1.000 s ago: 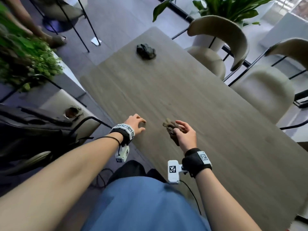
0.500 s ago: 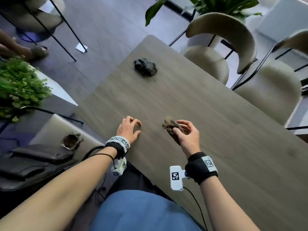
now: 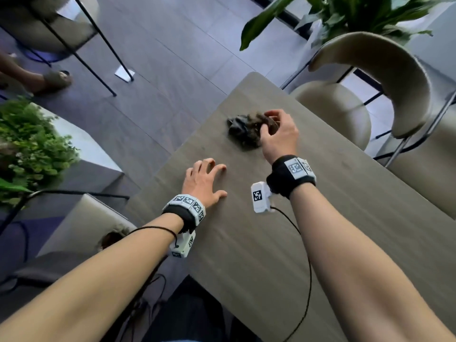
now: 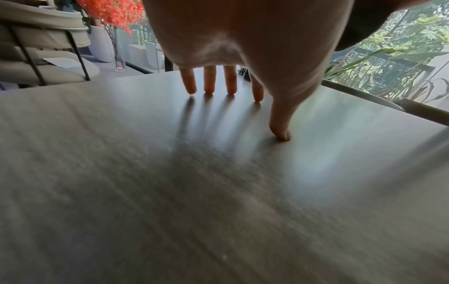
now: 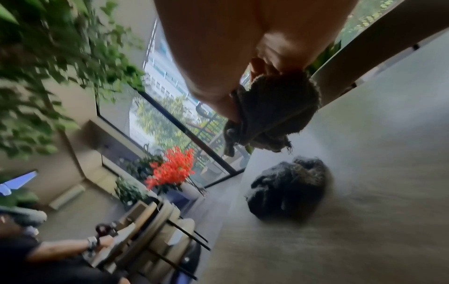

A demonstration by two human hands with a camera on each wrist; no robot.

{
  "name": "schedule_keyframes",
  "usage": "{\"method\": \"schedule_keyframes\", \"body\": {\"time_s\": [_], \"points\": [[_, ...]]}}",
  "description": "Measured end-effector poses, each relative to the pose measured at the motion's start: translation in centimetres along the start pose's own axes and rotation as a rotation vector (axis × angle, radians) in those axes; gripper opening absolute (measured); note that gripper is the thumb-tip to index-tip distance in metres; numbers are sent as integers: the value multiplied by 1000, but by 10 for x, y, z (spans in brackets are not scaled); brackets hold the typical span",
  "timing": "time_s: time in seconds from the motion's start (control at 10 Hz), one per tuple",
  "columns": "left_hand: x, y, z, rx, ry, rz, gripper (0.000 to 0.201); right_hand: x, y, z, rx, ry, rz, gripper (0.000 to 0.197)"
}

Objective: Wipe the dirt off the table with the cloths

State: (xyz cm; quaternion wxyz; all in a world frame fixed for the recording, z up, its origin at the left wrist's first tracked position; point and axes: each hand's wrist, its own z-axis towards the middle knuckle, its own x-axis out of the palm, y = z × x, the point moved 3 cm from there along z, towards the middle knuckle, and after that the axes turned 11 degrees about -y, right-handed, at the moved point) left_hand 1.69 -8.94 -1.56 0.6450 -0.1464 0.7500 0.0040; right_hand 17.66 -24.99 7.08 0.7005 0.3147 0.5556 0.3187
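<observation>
My right hand (image 3: 276, 127) grips a crumpled brown cloth (image 3: 267, 120), also seen bunched under the fingers as the brown cloth (image 5: 274, 113). It hovers just above a dark grey cloth (image 3: 240, 130) lying in a heap near the far end of the wooden table (image 3: 271, 243); that dark cloth (image 5: 289, 189) sits right below the held one. My left hand (image 3: 204, 178) stands on the tabletop on spread fingertips (image 4: 210, 90), holding nothing, nearer to me and left of the cloths.
Two beige chairs (image 3: 370, 77) stand along the table's right side, with a leafy plant (image 3: 345, 13) behind them. On the left are a green plant (image 3: 27, 149), a beige seat (image 3: 79, 225) and another person's foot (image 3: 54, 79). A cable (image 3: 306, 267) trails from my right wrist.
My right hand has carried the brown cloth from the near middle of the table out to the far dark cloth. My left hand slid forward a little and spread its fingers.
</observation>
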Motion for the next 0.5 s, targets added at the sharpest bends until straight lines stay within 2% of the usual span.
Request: {"method": "schedule_keyframes", "body": {"time_s": [0.1,0.2,0.3,0.4,0.5], "points": [[6,-1,5,-11,32,56,85,47,-22,6,-50,378,-257,40],[12,1,5,-36,45,107,88,72,-46,-13,-81,735,-541,60],[13,-1,4,-49,79,115,90,72,-43,-11,-138,812,-621,70],[-1,-4,9,-58,126,89,92,63,-24,-5,-150,887,-651,67],[-9,-1,9,-79,155,54,95,43,-7,-16,-122,750,-523,64]]}}
